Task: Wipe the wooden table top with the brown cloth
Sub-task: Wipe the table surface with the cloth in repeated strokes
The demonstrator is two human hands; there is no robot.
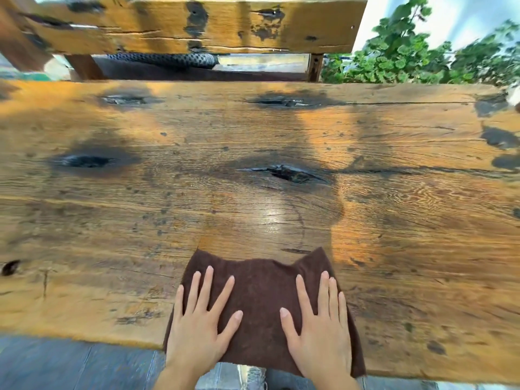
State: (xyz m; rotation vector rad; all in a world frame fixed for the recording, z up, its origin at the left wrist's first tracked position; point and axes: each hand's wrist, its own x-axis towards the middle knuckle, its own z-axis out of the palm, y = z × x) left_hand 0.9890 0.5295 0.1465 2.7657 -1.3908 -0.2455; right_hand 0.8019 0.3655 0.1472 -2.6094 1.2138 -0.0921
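While wiping near edge: brown cloth [260, 299] lies flat on wooden table top [394, 220].
Hands: left hand [199, 322], right hand [318, 325], 2 spread palms pressing, gripping nothing.
Progress: likely early; far boards unreached.

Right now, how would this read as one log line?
step: wiping | left hand: flat on brown cloth | right hand: flat on cloth | table top: near edge

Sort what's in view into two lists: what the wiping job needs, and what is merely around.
For the job:
- flat brown terry cloth
- knotty wooden table top
- left hand and right hand, both spread flat on the cloth

Merely around:
- weathered wooden bench back
- green leafy plant
- grey patterned cushion
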